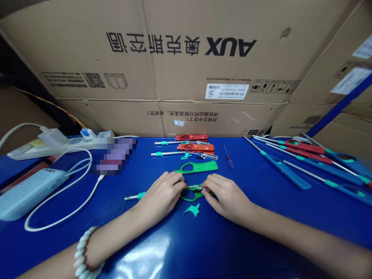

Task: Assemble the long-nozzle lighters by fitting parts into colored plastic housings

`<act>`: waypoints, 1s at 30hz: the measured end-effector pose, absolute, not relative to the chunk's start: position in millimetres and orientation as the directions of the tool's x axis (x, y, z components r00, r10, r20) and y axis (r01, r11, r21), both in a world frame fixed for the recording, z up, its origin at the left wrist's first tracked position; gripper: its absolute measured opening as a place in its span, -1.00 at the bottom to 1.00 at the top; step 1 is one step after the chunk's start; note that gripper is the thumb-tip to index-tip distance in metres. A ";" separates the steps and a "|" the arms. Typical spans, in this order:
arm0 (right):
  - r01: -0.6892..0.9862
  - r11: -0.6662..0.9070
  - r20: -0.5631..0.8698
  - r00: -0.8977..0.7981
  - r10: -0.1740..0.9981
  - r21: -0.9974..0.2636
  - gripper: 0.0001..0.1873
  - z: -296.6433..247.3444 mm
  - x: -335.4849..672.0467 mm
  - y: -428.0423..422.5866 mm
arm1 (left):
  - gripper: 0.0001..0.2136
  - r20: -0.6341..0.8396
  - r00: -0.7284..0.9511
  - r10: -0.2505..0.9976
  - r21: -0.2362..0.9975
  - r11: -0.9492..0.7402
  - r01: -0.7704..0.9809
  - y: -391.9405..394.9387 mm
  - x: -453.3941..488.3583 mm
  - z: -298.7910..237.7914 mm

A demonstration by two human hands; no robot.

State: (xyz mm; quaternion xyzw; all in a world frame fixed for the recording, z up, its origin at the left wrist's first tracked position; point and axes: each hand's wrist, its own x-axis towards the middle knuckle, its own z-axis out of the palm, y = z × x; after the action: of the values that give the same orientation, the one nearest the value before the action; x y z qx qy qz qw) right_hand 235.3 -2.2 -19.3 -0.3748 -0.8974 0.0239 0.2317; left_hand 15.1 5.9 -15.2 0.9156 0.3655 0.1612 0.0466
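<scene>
My left hand (164,193) and my right hand (226,195) both pinch a green long-nozzle lighter body (192,192) lying on the blue table (203,240). Its metal tube (130,197) sticks out to the left past my left hand. A small teal trigger piece (192,210) lies loose just in front of my hands. A green lighter shell half (199,167) lies right behind them. Farther back sit two red lighters (196,147) with metal tubes.
A small screwdriver (228,157) lies right of the red lighters. Several blue and red long lighters (305,162) lie at the right. At the left are a power strip (58,145), a pale power bank (27,192) and a white cable (64,211). Cardboard boxes (186,66) wall the back.
</scene>
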 end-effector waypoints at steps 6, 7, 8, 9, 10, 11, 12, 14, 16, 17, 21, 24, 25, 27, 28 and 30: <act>0.662 0.710 0.395 -0.602 0.695 -0.240 -0.86 -19.7 235.8 -1.9 | -0.81 0.266 0.672 0.691 0.232 -0.722 0.652 6.2 15.6 -16.4; 0.661 0.710 0.394 -0.602 0.694 -0.241 -0.86 -19.8 235.9 -1.8 | -0.80 0.265 0.671 0.693 0.234 -0.721 0.652 6.2 15.6 -16.3; 0.661 0.711 0.393 -0.603 0.694 -0.240 -0.86 -19.9 236.0 -1.6 | -0.80 0.266 0.672 0.692 0.233 -0.722 0.651 6.0 15.5 -16.2; 0.660 0.712 0.391 -0.606 0.693 -0.239 -0.86 -20.0 236.1 -1.4 | -0.80 0.267 0.674 0.688 0.229 -0.725 0.649 5.8 15.4 -16.0; 0.659 0.713 0.389 -0.608 0.692 -0.238 -0.86 -20.0 236.3 -1.2 | -0.79 0.271 0.678 0.684 0.222 -0.730 0.647 5.6 15.4 -15.9; 0.659 0.713 0.386 -0.609 0.693 -0.240 -0.86 -19.9 236.4 -0.9 | -0.78 0.276 0.679 0.680 0.215 -0.732 0.646 5.5 15.3 -15.8; 0.659 0.711 0.384 -0.608 0.695 -0.245 -0.87 -19.8 236.5 -0.7 | -0.77 0.281 0.679 0.678 0.207 -0.734 0.647 5.4 15.3 -15.6; 0.657 0.705 0.377 -0.603 0.703 -0.267 -0.88 -19.2 236.9 -0.1 | -0.76 0.281 0.683 0.675 0.198 -0.737 0.647 5.5 15.5 -15.4; 0.651 0.698 0.370 -0.595 0.713 -0.297 -0.89 -18.4 237.4 0.5 | -0.76 0.279 0.681 0.677 0.205 -0.735 0.647 5.9 16.1 -15.2; 0.647 0.695 0.367 -0.592 0.718 -0.314 -0.89 -17.9 237.7 0.8 | -0.76 0.277 0.675 0.684 0.221 -0.729 0.648 6.2 16.5 -15.2; 0.645 0.672 0.352 -0.573 0.740 -0.364 -0.89 -16.3 239.1 2.3 | -0.79 0.260 0.632 0.730 0.333 -0.682 0.651 7.3 18.6 -15.3; 0.649 0.660 0.342 -0.564 0.751 -0.378 -0.88 -15.2 239.5 3.2 | -0.80 0.249 0.622 0.743 0.378 -0.665 0.644 7.2 19.8 -14.3; 0.649 0.660 0.340 -0.565 0.751 -0.378 -0.88 -14.7 239.4 3.4 | -0.81 0.246 0.623 0.742 0.382 -0.665 0.642 7.1 19.9 -13.6; 0.651 0.660 0.338 -0.567 0.751 -0.375 -0.88 -13.5 239.4 3.6 | -0.81 0.238 0.630 0.739 0.385 -0.667 0.637 6.8 19.6 -11.8; 0.651 0.661 0.336 -0.569 0.751 -0.374 -0.88 -12.8 239.4 3.6 | -0.82 0.231 0.636 0.736 0.386 -0.670 0.634 6.7 19.3 -10.9; 0.650 0.665 0.334 -0.574 0.747 -0.368 -0.88 -11.4 239.8 3.7 | -0.82 0.219 0.649 0.728 0.391 -0.675 0.626 6.6 18.5 -9.6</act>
State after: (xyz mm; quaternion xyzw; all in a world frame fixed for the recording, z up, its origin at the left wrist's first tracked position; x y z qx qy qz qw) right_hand 239.8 3.7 -11.4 -0.3964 -0.8813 0.1029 0.2359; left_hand 18.5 6.6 -9.6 0.8970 0.3774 0.1815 0.1413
